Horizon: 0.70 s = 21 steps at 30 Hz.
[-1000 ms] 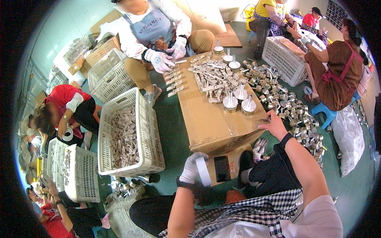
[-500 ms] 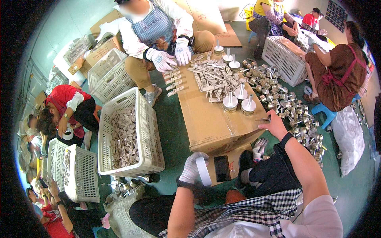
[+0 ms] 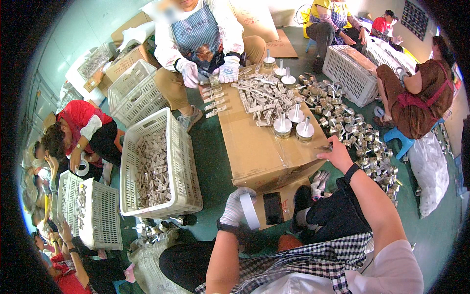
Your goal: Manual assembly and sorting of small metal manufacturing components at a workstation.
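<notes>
My left hand (image 3: 232, 209), in a white glove, grips a roll of white tape (image 3: 250, 211) below the near edge of a cardboard box (image 3: 254, 159). My bare right hand (image 3: 339, 156) is at the box's right front corner, fingers pinched at a small dark thing I cannot make out. On the box top lie a heap of pale metal clip-like parts (image 3: 267, 98) and several round white-topped pieces with upright stems (image 3: 283, 127). Across the box, a co-worker's gloved hands (image 3: 228, 71) are beside a short row of these parts (image 3: 215, 104).
A white crate (image 3: 196, 188) of similar parts stands left of the box. Many metal fittings (image 3: 362, 132) cover the floor at right. A dark phone (image 3: 273, 208) lies on cardboard near my legs. A blue stool (image 3: 402, 139) and other seated people are farther right.
The co-worker opposite leans back a little and the left gloved hand has drawn away from the row of parts. My own hands stay almost still.
</notes>
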{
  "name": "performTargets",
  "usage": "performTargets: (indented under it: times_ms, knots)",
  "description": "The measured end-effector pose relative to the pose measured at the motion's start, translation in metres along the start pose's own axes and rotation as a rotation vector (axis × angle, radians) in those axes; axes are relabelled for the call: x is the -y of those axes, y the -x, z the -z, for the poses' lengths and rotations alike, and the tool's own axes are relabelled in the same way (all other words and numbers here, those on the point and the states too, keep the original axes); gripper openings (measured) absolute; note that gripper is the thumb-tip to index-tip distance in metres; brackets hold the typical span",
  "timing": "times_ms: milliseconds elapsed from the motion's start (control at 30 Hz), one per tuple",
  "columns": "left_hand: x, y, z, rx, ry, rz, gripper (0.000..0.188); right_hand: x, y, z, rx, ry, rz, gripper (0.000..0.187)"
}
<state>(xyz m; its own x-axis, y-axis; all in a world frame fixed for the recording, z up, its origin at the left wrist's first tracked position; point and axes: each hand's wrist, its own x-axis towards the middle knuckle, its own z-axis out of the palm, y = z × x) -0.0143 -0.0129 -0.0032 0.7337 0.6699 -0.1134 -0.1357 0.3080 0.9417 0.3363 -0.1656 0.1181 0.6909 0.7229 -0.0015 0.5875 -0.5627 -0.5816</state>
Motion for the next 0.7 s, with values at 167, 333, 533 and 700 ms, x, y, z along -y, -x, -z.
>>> performTargets:
  times_ms: [167,333,533,700]
  knots:
    - [-0.002,-0.007,0.008,-0.085,0.577,0.352,0.01,0.002,-0.001,-0.002,0.006,-0.004,-0.009,0.064]
    - [0.001,-0.007,0.007,-0.081,0.567,0.305,0.011,0.0,-0.001,-0.002,0.01,-0.01,-0.017,0.066]
    - [0.008,-0.007,0.01,-0.041,0.468,0.236,0.011,-0.002,-0.001,-0.002,0.013,-0.007,-0.025,0.066]
    - [0.012,-0.007,0.011,-0.038,0.353,0.173,0.014,-0.004,-0.002,-0.005,-0.001,-0.011,-0.002,0.066]
